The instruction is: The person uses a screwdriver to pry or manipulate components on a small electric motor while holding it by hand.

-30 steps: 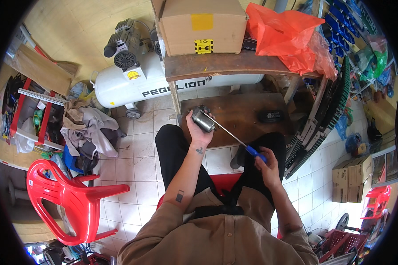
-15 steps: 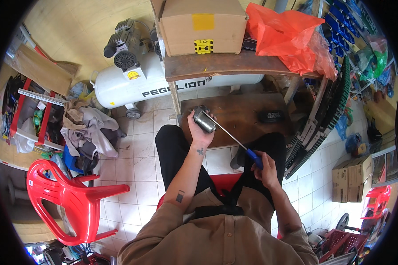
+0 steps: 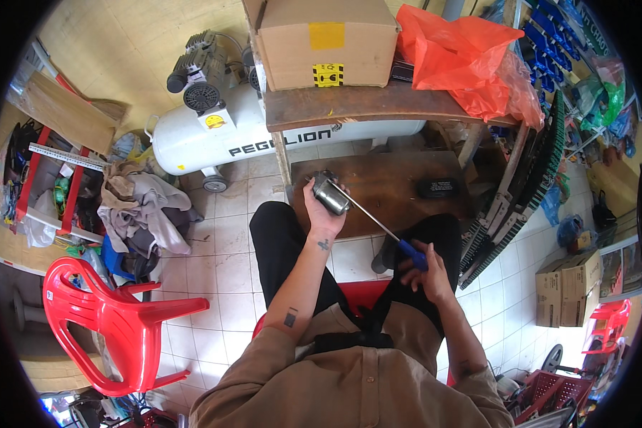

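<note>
In my left hand (image 3: 324, 220) rests a shiny metal cylinder with a dark end (image 3: 329, 196), perhaps a small motor, with my fingers curled round it above my lap. A long screwdriver (image 3: 372, 218) reaches from its blue handle to the cylinder's upper right side; whether the tip sits on a screw is too small to tell. My right hand (image 3: 434, 277) is at the screwdriver's handle, its grip loose, with the thumb and some fingers partly lifted and a little blurred.
Ahead is a low dark wooden table (image 3: 385, 207) with a black case (image 3: 435, 187) on it. Above stands a shelf with a cardboard box (image 3: 324, 43) and a red plastic bag (image 3: 456, 57). A white air compressor (image 3: 214, 139) lies behind. At left is a red plastic chair (image 3: 121, 321).
My right hand's fingers have loosened and spread round the screwdriver's handle, and the handle has shifted slightly right. My left hand and the metal cylinder have hardly moved.
</note>
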`<action>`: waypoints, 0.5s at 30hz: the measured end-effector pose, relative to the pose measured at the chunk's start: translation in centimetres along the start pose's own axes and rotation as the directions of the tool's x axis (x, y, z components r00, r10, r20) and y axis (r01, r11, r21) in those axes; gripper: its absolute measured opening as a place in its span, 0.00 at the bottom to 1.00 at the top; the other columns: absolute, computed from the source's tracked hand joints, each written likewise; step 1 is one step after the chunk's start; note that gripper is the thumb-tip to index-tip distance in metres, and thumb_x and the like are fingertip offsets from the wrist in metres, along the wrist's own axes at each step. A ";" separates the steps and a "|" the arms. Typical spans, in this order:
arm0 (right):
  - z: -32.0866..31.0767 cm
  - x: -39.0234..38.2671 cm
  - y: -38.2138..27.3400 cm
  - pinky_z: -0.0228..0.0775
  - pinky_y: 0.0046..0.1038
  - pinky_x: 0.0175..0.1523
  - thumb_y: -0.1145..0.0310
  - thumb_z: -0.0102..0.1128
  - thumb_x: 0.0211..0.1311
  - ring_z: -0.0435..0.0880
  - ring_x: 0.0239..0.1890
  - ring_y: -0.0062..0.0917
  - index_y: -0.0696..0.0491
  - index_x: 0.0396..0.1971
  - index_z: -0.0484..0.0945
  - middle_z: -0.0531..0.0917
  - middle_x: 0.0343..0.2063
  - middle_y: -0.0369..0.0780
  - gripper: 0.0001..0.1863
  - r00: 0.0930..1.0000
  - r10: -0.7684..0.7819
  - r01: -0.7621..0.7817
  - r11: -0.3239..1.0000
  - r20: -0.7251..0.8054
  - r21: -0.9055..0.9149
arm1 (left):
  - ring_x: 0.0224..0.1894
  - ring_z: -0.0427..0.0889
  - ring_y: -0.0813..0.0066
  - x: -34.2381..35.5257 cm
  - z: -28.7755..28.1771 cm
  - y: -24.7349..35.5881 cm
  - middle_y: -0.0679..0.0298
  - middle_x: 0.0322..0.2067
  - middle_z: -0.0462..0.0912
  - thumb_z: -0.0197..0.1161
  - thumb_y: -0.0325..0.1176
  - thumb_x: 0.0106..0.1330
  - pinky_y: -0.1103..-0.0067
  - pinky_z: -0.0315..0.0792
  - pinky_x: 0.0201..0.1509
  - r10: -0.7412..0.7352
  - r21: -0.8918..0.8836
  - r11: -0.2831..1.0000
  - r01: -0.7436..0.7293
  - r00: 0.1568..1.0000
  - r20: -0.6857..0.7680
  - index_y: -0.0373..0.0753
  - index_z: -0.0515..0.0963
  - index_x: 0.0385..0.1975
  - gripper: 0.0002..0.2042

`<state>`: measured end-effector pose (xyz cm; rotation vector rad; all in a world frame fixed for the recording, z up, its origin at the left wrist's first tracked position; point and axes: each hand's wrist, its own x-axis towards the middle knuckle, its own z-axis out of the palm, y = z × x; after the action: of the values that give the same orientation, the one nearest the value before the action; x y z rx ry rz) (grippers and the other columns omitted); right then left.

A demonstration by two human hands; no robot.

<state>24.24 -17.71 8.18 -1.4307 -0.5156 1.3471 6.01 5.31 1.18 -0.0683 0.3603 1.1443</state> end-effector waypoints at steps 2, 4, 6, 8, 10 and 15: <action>-2.3 0.3 0.0 0.68 0.21 0.25 0.50 0.44 0.78 0.80 0.25 0.18 0.61 0.53 0.74 0.82 0.29 0.41 0.27 0.981 0.148 -0.142 0.988 0.122 -0.058 | 0.33 0.79 0.66 0.1 -0.1 0.1 0.62 0.31 0.81 0.61 0.51 0.64 0.70 0.75 0.46 0.001 0.003 1.000 -0.001 1.000 0.013 0.41 0.77 0.38 0.18; -2.0 0.6 1.2 0.66 0.20 0.25 0.51 0.46 0.78 0.78 0.22 0.16 0.61 0.52 0.75 0.81 0.25 0.39 0.25 0.997 0.051 -0.042 0.985 0.050 -0.166 | 0.33 0.79 0.66 0.1 -0.2 0.0 0.62 0.31 0.81 0.60 0.51 0.64 0.70 0.75 0.46 0.006 0.001 1.000 -0.006 0.999 0.037 0.40 0.77 0.38 0.18; -1.5 0.7 1.9 0.66 0.19 0.27 0.54 0.50 0.77 0.77 0.23 0.15 0.61 0.52 0.76 0.81 0.25 0.38 0.23 0.999 -0.031 0.034 0.976 0.018 -0.214 | 0.32 0.79 0.66 0.1 -0.1 0.2 0.62 0.31 0.81 0.60 0.51 0.64 0.71 0.75 0.46 0.012 -0.010 1.000 -0.011 0.999 0.050 0.40 0.77 0.38 0.18; -1.2 0.7 2.1 0.68 0.18 0.32 0.59 0.56 0.74 0.77 0.27 0.15 0.60 0.51 0.76 0.81 0.28 0.37 0.19 0.996 -0.090 0.091 0.976 0.016 -0.200 | 0.32 0.79 0.66 0.2 0.0 0.4 0.62 0.31 0.81 0.60 0.51 0.65 0.71 0.75 0.46 0.020 -0.021 1.000 -0.019 0.999 0.044 0.40 0.77 0.38 0.18; -0.9 0.7 2.4 0.68 0.18 0.39 0.66 0.62 0.70 0.76 0.33 0.15 0.60 0.51 0.77 0.80 0.33 0.35 0.16 0.975 -0.223 0.216 0.943 0.003 -0.253 | 0.33 0.79 0.66 0.3 0.0 0.7 0.62 0.31 0.81 0.60 0.51 0.65 0.70 0.75 0.46 0.029 -0.032 0.999 -0.028 0.999 0.021 0.40 0.77 0.38 0.18; -0.2 0.8 2.2 0.67 0.19 0.47 0.74 0.67 0.64 0.74 0.40 0.15 0.58 0.52 0.77 0.79 0.40 0.35 0.18 0.951 -0.305 0.288 0.932 -0.044 -0.219 | 0.34 0.79 0.65 0.2 -0.1 0.5 0.62 0.31 0.81 0.60 0.51 0.64 0.70 0.76 0.47 0.024 0.003 1.000 -0.024 1.000 0.013 0.40 0.77 0.38 0.18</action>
<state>23.94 -17.88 5.88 -1.4994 -0.8090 1.0142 5.63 5.65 1.06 -0.0539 0.3517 1.1673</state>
